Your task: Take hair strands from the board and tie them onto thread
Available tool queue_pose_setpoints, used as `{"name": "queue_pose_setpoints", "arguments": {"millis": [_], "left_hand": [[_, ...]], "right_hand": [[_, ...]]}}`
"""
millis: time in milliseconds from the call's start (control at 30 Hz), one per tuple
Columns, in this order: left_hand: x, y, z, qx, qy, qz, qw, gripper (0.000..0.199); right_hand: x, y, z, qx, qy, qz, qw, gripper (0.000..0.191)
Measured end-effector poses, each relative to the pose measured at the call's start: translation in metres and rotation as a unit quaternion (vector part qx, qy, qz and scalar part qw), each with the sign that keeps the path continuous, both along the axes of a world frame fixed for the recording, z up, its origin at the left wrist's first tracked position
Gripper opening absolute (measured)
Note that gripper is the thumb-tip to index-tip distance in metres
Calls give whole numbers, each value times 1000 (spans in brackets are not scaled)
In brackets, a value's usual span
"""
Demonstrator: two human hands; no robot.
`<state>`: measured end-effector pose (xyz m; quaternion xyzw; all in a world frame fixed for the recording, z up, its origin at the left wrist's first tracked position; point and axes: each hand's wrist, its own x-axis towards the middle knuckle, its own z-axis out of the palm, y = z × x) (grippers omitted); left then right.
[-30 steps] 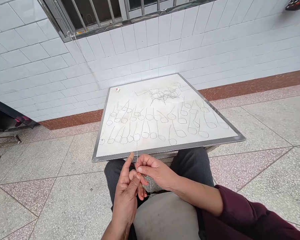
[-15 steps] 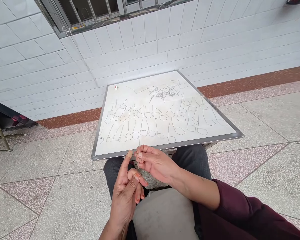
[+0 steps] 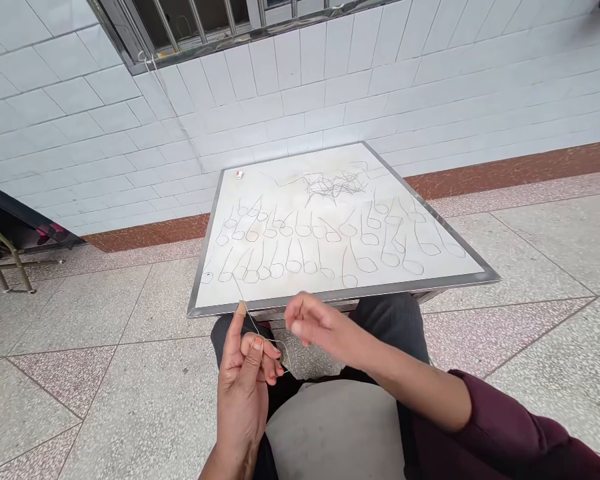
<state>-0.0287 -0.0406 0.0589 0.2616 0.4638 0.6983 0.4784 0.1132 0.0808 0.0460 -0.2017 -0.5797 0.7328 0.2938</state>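
Observation:
A thin pale wire (image 3: 251,322) is pinched between the thumb and finger of my left hand (image 3: 246,377). One end runs up past the taped tip of my raised index finger toward the table edge; the other curves down to the right around my fingers. To the right of it, apart from the wire, my right hand (image 3: 325,327) hangs in the air with loosely curled fingers, seemingly nothing in them. Beyond both hands, several wire pieces with a round loop at one end (image 3: 367,265) lie in rows on the white table (image 3: 285,190).
A tangled heap of straight wires (image 3: 335,185) lies toward the table's back. A small red-and-white object (image 3: 239,175) sits in the far left corner. The table's grey metal edge (image 3: 340,295) is just beyond my knees. A tiled wall (image 3: 300,100) stands behind.
My right hand has let go of the wire and moved away to the right. The wire's upper end now leans left across my left index finger. The view has shifted slightly.

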Motion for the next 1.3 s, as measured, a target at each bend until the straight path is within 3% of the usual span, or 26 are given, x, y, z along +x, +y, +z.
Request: {"name": "queue_pose_setpoints", "arguments": {"millis": [67, 200, 333, 467, 600, 967, 1300], "left_hand": [[0, 2, -1, 5, 2, 14, 1000, 60], [0, 1, -2, -5, 22, 6, 1000, 60], [2, -1, -4, -17, 37, -9, 999, 62], [3, -3, -3, -21, 51, -27, 998, 61], [3, -4, -2, -24, 66, -36, 997, 60], [4, -2, -5, -8, 12, -38, 999, 59], [5, -3, -6, 14, 21, -27, 999, 60]], "right_hand": [[-5, -19, -6, 34, -30, 42, 998, 25], [-15, -33, -11, 44, -48, 30, 997, 17], [-17, -31, -10, 132, -56, -18, 990, 6], [-14, -35, -7, 251, -101, -82, 959, 13], [-13, -38, -5, 312, -95, -99, 940, 17], [-13, -37, -8, 330, -73, -111, 935, 20], [-11, -39, -5, 309, -86, -121, 939, 17]]}}
